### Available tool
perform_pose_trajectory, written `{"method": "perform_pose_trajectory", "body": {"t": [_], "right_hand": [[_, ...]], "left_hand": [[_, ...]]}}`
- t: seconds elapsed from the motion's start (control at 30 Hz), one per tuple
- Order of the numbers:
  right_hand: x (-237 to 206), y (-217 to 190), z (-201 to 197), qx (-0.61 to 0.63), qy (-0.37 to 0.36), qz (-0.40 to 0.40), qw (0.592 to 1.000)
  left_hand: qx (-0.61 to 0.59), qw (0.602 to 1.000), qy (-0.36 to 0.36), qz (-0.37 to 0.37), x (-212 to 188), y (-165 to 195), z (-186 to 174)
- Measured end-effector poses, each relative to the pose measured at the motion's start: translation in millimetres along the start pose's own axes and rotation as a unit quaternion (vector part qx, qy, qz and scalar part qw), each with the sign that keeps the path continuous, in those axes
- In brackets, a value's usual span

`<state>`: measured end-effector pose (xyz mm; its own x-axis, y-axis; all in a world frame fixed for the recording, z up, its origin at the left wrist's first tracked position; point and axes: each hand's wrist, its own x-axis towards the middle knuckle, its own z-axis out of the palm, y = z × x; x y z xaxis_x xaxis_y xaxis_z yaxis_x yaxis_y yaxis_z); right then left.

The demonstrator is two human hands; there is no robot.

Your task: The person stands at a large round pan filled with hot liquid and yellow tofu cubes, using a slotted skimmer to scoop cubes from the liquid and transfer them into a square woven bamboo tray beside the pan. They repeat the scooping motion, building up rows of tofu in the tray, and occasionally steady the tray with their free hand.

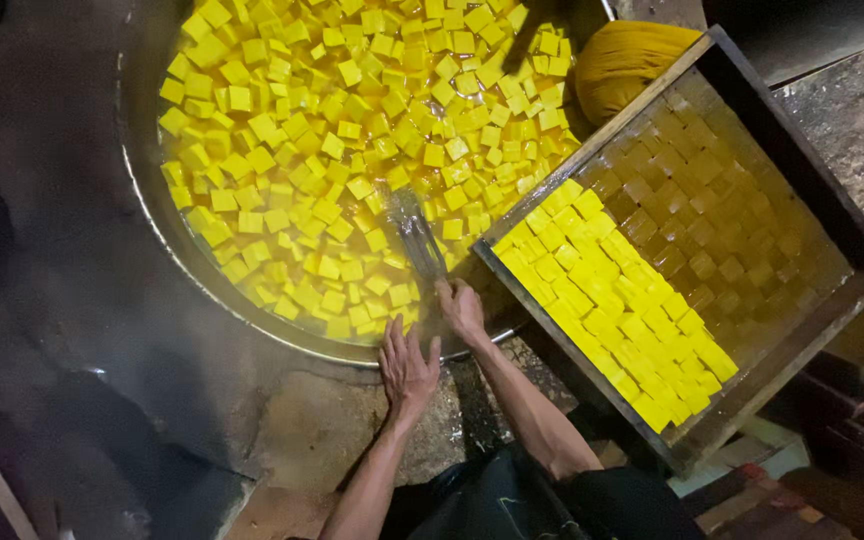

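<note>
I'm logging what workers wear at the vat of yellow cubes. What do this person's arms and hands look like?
Both forearms are bare up to the elbows, with no sleeves showing. The left hand and right hand wear no gloves; no rings, watch or bracelet can be made out in this dim view. Below the arms, dark, shiny clothing covers the body.

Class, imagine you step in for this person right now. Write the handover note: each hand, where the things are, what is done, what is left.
Right hand grips the handle of a metal skimmer dipped in the big pan. Left hand rests open on the pan's rim. Yellow cubes float packed in the pan's liquid. The wooden tray sits tilted on the pan's right edge.
Done: rows of cubes fill the tray's near part.
Left: the tray's far part shows only its bare grid; most cubes remain in the pan.
</note>
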<state>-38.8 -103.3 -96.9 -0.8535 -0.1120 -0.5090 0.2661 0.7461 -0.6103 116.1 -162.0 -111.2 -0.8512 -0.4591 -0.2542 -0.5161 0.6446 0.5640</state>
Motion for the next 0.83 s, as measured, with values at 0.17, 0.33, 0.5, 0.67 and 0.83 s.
{"method": "perform_pose_trajectory", "body": {"t": [0.17,0.33,0.5,0.67,0.83], "right_hand": [[26.7,-34.5,7.0,-0.017,0.037,-0.041,0.998],[58.9,-76.3,9.7,0.01,0.036,-0.078,0.996],[48.8,-73.1,13.1,0.117,0.013,-0.066,0.991],[-15.4,-4.3,0.5,0.26,-0.022,-0.072,0.963],[-39.2,32.6,-9.7,0.16,-0.02,-0.012,0.987]], "left_hand": [[-0.025,0.999,0.021,0.001,4.6,5.9,-4.8],[-0.017,0.999,0.029,0.0,3.7,10.1,-12.3],[-0.019,0.999,0.041,0.012,6.9,9.7,-17.5],[-0.022,0.997,0.067,0.044,-1.5,6.3,-13.0],[-0.008,0.999,0.033,0.01,-2.8,2.5,-4.4]]}}
